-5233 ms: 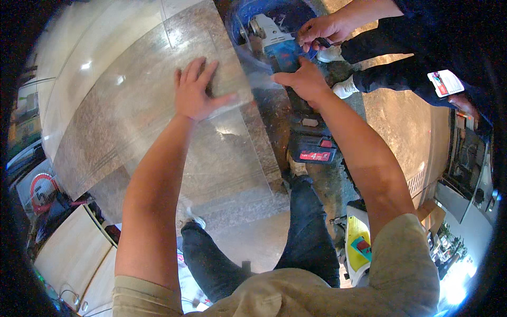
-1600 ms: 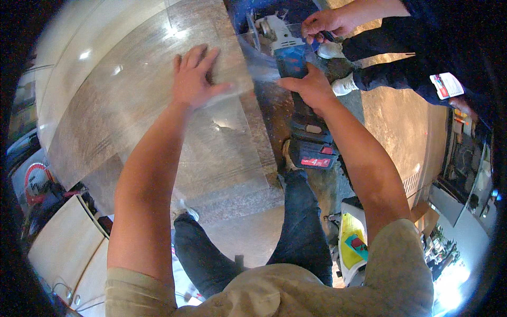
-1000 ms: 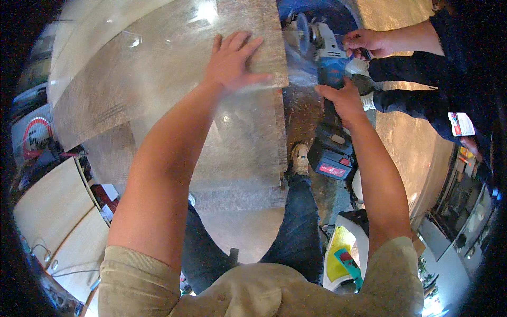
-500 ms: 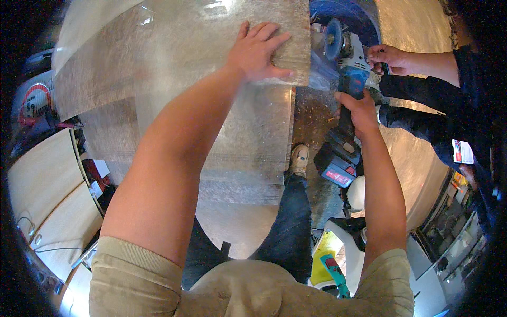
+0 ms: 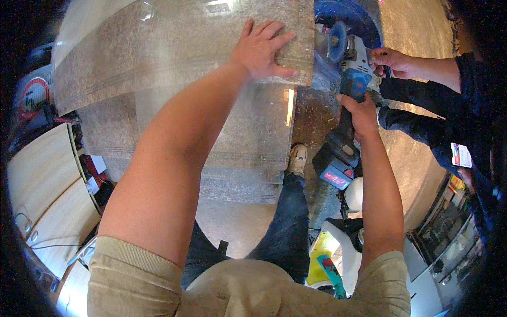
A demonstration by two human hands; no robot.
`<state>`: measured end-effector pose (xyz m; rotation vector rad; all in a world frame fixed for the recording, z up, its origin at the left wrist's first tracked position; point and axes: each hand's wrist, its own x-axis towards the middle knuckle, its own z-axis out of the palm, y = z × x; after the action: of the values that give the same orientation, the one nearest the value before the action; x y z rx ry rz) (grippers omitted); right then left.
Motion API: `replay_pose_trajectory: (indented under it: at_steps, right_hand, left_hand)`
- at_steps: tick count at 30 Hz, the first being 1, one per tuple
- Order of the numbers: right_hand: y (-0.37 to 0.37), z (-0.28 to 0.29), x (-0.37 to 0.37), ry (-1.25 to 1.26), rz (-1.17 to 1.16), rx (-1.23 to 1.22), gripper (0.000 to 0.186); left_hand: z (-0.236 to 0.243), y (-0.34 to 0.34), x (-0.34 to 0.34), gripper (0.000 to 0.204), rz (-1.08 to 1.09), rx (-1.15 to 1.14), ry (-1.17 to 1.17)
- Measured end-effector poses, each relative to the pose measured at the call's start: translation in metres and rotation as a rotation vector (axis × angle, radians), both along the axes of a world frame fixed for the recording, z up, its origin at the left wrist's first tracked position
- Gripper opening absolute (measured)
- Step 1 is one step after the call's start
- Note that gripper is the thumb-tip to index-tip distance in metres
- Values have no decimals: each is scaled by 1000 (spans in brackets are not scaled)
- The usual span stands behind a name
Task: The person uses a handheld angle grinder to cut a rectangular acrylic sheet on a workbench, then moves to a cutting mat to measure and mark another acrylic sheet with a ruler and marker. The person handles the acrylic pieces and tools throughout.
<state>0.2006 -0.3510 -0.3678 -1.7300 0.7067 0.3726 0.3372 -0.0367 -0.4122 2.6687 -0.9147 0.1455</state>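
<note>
My left hand lies flat with fingers spread on a large clear sheet, close to its right edge. My right hand is closed round the body of a blue and grey cordless angle grinder, beside that edge. The grinder's disc points away from me, and its battery pack hangs at the near end. A co-worker's hand from the right touches or holds something at the grinder's head; exactly what is unclear.
A second clear sheet lies below the first one. A blue round tub stands at the back right. Light wooden panels lean at the left. A yellow and white container with a teal-handled tool is at the lower right.
The grinder has moved slightly right and its battery end swung a little left. My left hand stays flat on the sheet, and the co-worker's hand remains by the grinder.
</note>
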Motion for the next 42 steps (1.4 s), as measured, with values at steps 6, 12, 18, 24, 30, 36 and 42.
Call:
replay_pose_trajectory:
  at_steps: [6,12,18,24,30,36,42]
  right_hand:
    - [8,6,-2,-49,-43,37,46]
    - [7,7,-5,-42,-39,22,45]
    - [4,0,-6,-53,-3,1,42]
    - [7,3,-9,-59,-28,47,41]
    - [3,-4,-10,-64,13,-24,40]
    - [-4,-11,-14,-32,1,-21,45]
    - [1,-2,-16,9,-9,-3,54]
  left_hand:
    - [-1,0,0,103,3,-12,0]
    - [0,-1,0,103,7,-16,6]
    - [1,0,0,103,2,-2,6]
    - [0,0,0,105,5,4,8]
    - [0,0,1,104,0,6,2]
    - [1,0,2,104,2,15,1]
    - [2,-1,2,104,5,28,5]
